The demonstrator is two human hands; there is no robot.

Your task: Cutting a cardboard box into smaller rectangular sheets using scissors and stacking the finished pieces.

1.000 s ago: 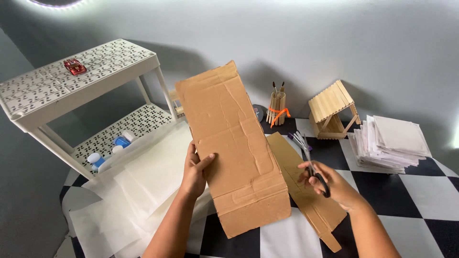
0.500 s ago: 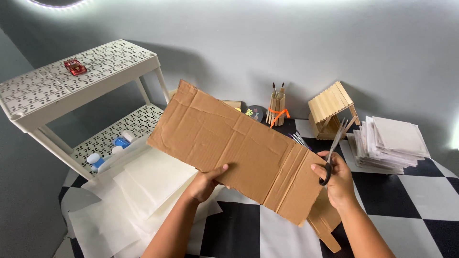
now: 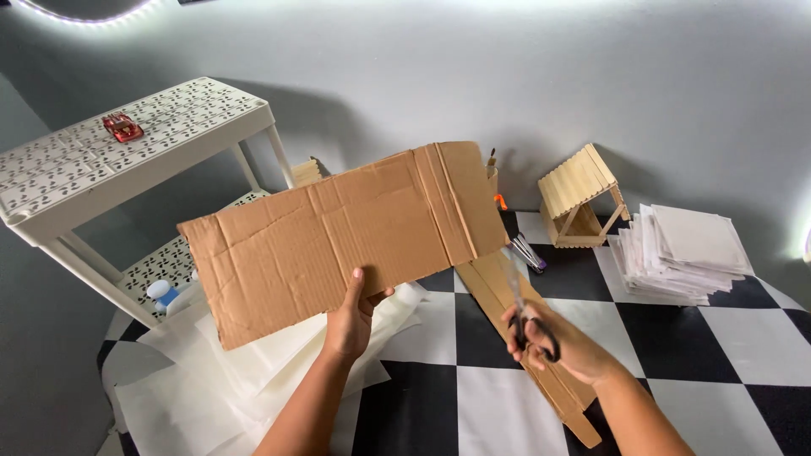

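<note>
The left hand (image 3: 351, 319) pinches the lower edge of a creased cardboard sheet (image 3: 338, 232), held level above the checkered tabletop (image 3: 676, 338). The right hand (image 3: 562, 342), fingers closed through the scissors (image 3: 525, 312), points the blades at the sheet's right edge. Judged step: lining up a cut, which calls for opened blades meeting that edge.

On the lower tier of the white shelf rack (image 3: 51, 221), far left: a small white bottle (image 3: 160, 293) with a blue label band, its lower part hidden behind paper sheets. Pinched at the lower edge by the left hand (image 3: 351, 319), raised mid-view: a flattened carton panel (image 3: 338, 236), brown corrugated board, long, creased, unprinted on the near face, sloping down leftward.
</note>
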